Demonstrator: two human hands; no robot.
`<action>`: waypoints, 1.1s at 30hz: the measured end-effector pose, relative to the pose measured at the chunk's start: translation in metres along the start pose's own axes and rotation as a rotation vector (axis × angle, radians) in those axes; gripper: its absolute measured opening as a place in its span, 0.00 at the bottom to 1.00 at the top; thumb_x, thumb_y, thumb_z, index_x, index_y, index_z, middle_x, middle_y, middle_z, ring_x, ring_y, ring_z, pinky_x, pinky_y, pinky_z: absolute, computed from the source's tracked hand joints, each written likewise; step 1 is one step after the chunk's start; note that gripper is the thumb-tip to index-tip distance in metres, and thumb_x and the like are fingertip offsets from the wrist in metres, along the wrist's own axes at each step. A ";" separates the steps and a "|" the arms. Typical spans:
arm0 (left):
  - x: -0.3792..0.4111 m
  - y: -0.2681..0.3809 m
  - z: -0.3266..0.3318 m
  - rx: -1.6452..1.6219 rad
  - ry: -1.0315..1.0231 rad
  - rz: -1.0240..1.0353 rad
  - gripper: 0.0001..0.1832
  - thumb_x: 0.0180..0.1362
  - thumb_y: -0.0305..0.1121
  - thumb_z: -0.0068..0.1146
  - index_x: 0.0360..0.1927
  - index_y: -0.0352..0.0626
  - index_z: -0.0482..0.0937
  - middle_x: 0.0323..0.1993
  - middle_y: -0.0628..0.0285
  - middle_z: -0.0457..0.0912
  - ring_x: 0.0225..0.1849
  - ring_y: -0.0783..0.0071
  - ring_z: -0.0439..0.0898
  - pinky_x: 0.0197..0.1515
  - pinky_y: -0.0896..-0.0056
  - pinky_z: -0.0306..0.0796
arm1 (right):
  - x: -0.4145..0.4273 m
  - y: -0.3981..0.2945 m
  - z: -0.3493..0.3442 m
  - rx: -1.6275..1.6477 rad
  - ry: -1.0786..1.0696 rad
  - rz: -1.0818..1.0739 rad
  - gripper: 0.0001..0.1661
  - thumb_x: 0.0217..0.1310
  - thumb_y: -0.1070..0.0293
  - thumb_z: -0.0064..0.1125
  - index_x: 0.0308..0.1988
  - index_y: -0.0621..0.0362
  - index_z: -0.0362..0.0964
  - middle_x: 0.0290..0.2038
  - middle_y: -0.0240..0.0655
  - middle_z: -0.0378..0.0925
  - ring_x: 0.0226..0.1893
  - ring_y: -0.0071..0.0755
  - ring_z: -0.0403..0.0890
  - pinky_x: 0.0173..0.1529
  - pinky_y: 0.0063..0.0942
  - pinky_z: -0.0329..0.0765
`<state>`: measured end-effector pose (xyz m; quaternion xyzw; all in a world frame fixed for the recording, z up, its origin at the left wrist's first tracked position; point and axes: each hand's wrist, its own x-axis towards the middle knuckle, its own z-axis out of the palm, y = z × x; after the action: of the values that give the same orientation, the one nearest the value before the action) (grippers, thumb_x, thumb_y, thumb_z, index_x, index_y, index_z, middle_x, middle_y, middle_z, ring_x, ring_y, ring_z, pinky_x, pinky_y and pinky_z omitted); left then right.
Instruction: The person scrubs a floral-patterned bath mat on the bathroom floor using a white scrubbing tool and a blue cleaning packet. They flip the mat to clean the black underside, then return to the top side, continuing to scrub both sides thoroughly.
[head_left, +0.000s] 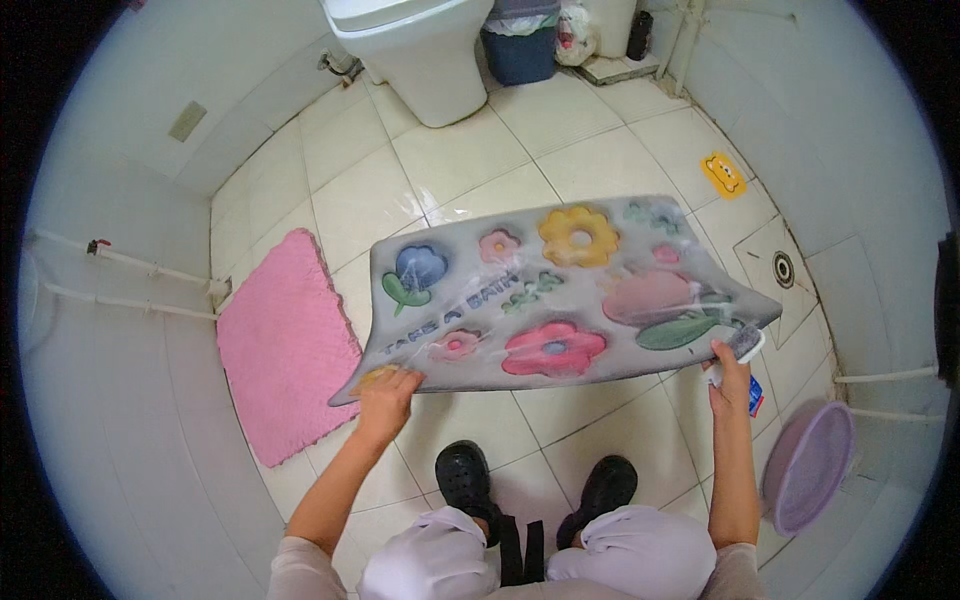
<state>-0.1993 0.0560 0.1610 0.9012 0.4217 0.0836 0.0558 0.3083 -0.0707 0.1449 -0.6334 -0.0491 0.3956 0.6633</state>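
A grey bath mat (469, 352) with printed flowers and lettering is stretched between my two hands above the tiled floor. My left hand (390, 401) grips its near left corner, with the fingers over the printed side. At the near right corner, my right hand (729, 375) pinches the mat's edge, where the corner folds over and shows a pale underside. Under the mat's left corner lies part of a fluffy pink rug (289, 352). A small blue and red item (755, 396) shows beside my right wrist; I cannot tell what it is.
A white toilet (420, 60) and a dark lined bin (520, 52) stand at the far side. To the right are a round floor drain (783, 268), a yellow bear-shaped piece (724, 175) and a purple basin (814, 469) leaning on the wall. Pipes (150, 266) run along the left wall.
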 end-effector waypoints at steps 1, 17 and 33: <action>0.003 -0.001 -0.016 0.002 0.023 0.005 0.14 0.48 0.22 0.53 0.39 0.46 0.80 0.36 0.57 0.81 0.37 0.57 0.79 0.38 0.57 0.73 | -0.005 -0.012 0.002 -0.005 -0.033 0.009 0.21 0.50 0.74 0.66 0.45 0.55 0.68 0.35 0.29 0.75 0.33 0.25 0.75 0.32 0.24 0.72; 0.132 -0.014 -0.137 0.168 0.377 0.076 0.14 0.46 0.22 0.53 0.38 0.45 0.79 0.34 0.62 0.81 0.36 0.60 0.79 0.36 0.61 0.72 | 0.035 -0.135 0.082 0.384 -0.109 -0.220 0.15 0.50 0.76 0.67 0.39 0.57 0.70 0.35 0.34 0.76 0.37 0.33 0.78 0.42 0.32 0.79; 0.221 -0.092 0.058 0.212 0.074 -0.123 0.10 0.51 0.25 0.50 0.34 0.49 0.80 0.31 0.61 0.81 0.39 0.62 0.80 0.47 0.56 0.69 | 0.208 0.017 0.154 0.181 0.210 0.065 0.09 0.54 0.73 0.63 0.36 0.59 0.70 0.31 0.36 0.75 0.30 0.31 0.79 0.36 0.27 0.81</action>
<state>-0.1174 0.2832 0.1109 0.8707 0.4846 0.0680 -0.0501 0.3550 0.1734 0.0688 -0.6101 0.0773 0.3513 0.7060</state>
